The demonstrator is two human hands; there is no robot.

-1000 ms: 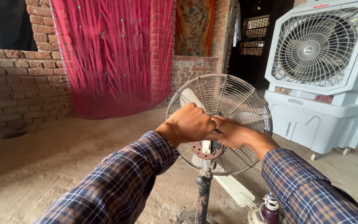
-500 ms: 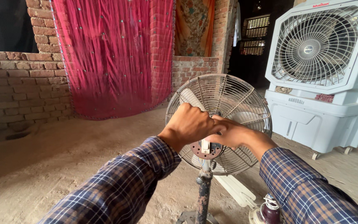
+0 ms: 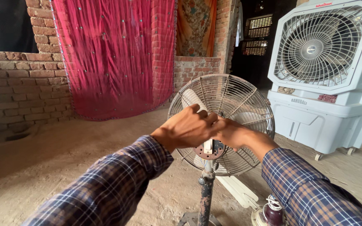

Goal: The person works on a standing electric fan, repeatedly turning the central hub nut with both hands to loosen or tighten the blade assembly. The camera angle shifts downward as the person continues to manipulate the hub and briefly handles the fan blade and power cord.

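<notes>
Standing on a dusty earthen floor (image 3: 55,167) before brick walls (image 3: 17,83), the pedestal fan (image 3: 231,104) has both hands at its rear hub. Left hand (image 3: 187,130) and right hand (image 3: 230,133) meet there; grip indiscernible. Fan base cut off below.

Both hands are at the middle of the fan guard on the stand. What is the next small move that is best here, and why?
Probably keep the left hand steadying the wire fan guard while the right hand works at its centre. Both hands meet there, just above the rusty round plate on the stand pole. The fingertips are hidden, so what they grip cannot be told. A motor part lies on the ground.
</notes>
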